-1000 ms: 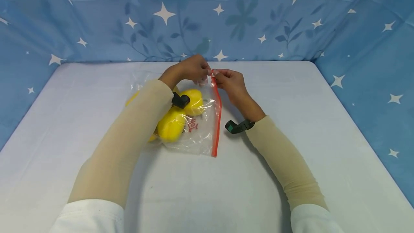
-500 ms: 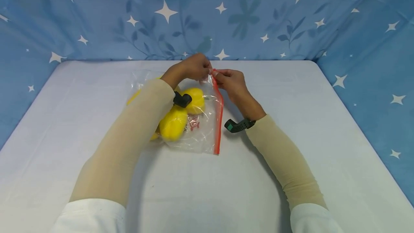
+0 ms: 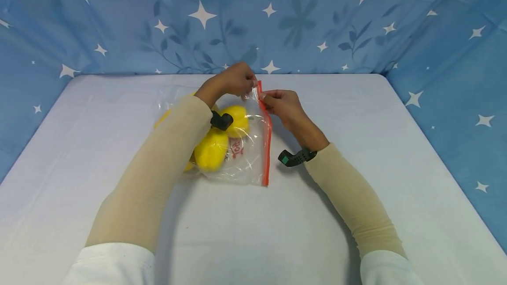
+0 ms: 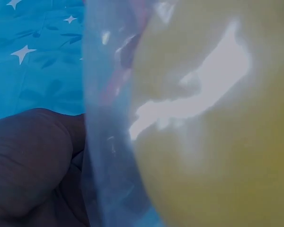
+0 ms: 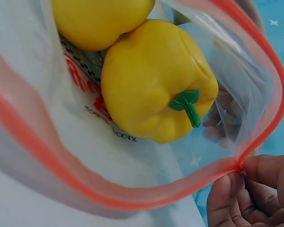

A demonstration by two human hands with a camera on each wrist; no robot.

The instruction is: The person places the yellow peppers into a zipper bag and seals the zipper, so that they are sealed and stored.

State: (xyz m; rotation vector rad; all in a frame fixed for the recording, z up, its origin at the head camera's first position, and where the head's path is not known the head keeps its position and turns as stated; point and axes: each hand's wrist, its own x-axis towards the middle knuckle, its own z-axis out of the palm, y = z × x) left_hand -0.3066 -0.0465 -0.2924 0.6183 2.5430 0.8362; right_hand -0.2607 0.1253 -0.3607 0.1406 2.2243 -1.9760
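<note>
A clear zip bag (image 3: pixel 249 170) with a red zip strip lies on the table, holding several yellow bell peppers (image 3: pixel 211 149). One bell pepper (image 5: pixel 156 80) shows a green stem through the bag's mouth, which gapes in the right wrist view. At the bag's far corner, my left hand (image 3: pixel 235 79) holds the plastic with curled fingers. Just nearer to me along the strip, my right hand (image 3: pixel 283 104) pinches the zip between thumb and fingers. My left forearm covers part of the bag. A yellow surface behind plastic fills much of the left wrist view.
The bag lies on a white table (image 3: pixel 253 232). A blue curtain (image 3: pixel 253 21) with white stars hangs behind the far edge and along both sides. A black strap (image 3: pixel 297 157) is around my right wrist.
My right hand has slid a little toward me along the red strip, away from my left hand. The bag's far corner now shows between them. The left hand has risen slightly.
</note>
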